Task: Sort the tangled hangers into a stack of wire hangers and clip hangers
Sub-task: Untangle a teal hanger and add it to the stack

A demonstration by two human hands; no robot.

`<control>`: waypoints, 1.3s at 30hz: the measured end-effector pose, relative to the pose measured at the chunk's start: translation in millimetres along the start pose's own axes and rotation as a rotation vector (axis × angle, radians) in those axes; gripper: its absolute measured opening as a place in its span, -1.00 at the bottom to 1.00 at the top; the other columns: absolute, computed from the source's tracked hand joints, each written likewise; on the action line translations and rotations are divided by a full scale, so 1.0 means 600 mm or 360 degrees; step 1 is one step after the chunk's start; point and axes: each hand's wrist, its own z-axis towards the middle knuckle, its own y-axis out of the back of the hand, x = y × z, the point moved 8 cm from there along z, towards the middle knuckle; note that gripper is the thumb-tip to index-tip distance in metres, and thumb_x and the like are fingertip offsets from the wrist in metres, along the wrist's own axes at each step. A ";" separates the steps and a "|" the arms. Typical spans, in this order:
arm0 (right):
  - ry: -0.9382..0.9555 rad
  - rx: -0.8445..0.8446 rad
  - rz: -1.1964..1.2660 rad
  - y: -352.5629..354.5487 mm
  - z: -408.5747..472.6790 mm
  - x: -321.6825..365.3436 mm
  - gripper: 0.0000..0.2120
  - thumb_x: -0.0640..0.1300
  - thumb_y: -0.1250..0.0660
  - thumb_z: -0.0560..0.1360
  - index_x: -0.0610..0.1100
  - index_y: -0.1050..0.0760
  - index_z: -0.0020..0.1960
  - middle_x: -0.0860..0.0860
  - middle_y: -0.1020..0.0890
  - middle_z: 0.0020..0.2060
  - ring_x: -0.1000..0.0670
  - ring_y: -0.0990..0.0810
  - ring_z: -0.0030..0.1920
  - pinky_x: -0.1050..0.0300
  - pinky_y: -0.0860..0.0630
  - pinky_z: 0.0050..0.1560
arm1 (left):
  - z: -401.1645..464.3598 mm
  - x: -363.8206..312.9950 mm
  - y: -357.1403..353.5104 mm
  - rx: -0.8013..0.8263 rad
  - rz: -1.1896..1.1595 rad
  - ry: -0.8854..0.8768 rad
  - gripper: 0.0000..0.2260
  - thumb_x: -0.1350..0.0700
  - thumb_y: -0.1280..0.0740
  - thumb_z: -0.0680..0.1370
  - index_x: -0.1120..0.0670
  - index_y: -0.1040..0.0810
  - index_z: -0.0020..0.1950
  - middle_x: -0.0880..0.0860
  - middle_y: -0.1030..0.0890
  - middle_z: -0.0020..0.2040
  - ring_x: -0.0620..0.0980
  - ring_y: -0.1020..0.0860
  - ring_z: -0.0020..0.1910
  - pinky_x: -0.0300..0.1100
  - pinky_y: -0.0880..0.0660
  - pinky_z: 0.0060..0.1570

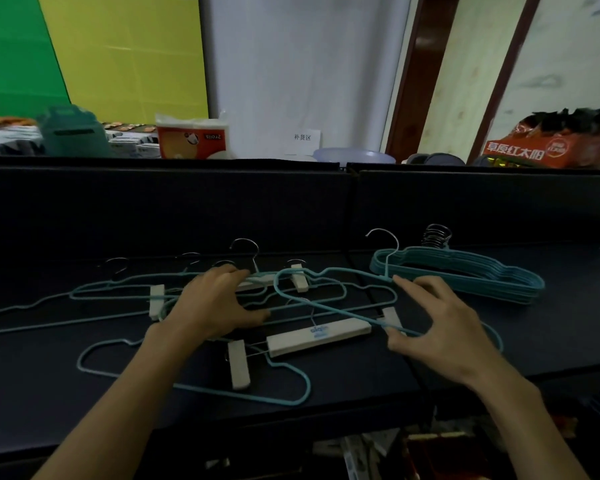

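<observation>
While pressing the tangle (243,306), left hand (215,303) flat; right hand (440,327) pinching a wire hanger (326,306).

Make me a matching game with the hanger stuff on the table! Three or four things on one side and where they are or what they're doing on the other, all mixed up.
Things
1. stack of teal wire hangers
2. left hand
3. right hand
4. white clip hanger bar

Places or states
A. pinching a teal wire hanger
B. pressing down on the tangled pile
C. lying between the two hands, blue lettering on it
D. neatly piled at the far right of the table

Pairs: 1-D, 2-B, 3-A, 4-C
</observation>
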 end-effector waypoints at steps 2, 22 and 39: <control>-0.0011 -0.0020 -0.0008 -0.003 -0.002 0.010 -0.22 0.24 -0.40 0.30 0.13 -0.22 0.45 0.19 -0.28 0.17 0.13 -0.34 0.11 0.19 -0.30 0.00 | 0.000 0.007 0.010 -0.0053 -0.0036 -0.0027 -0.21 -0.35 -0.33 0.35 0.03 -0.28 0.45 -0.03 -0.36 0.39 0.00 -0.36 0.33 -0.08 -0.39 0.21; -0.0628 -0.0623 -0.0283 0.144 -0.273 -0.080 -0.25 0.31 -0.25 0.27 0.01 -0.38 0.39 0.07 -0.41 0.14 0.00 -0.49 0.07 -0.03 -0.53 0.01 | 0.009 -0.284 -0.018 -0.0144 0.0118 -0.0816 -0.06 -0.52 0.03 0.24 0.02 -0.28 0.46 0.00 -0.39 0.39 0.05 -0.42 0.29 -0.05 -0.35 0.19; -0.0408 -0.0500 -0.0307 0.295 -0.242 -0.335 -0.23 0.33 -0.23 0.27 -0.01 -0.36 0.40 0.10 -0.39 0.15 0.03 -0.43 0.16 -0.08 -0.49 0.11 | 0.042 -0.521 -0.077 -0.0231 0.0028 -0.0540 -0.21 -0.40 -0.22 0.37 0.04 -0.27 0.46 -0.01 -0.37 0.40 0.01 -0.37 0.34 -0.08 -0.36 0.22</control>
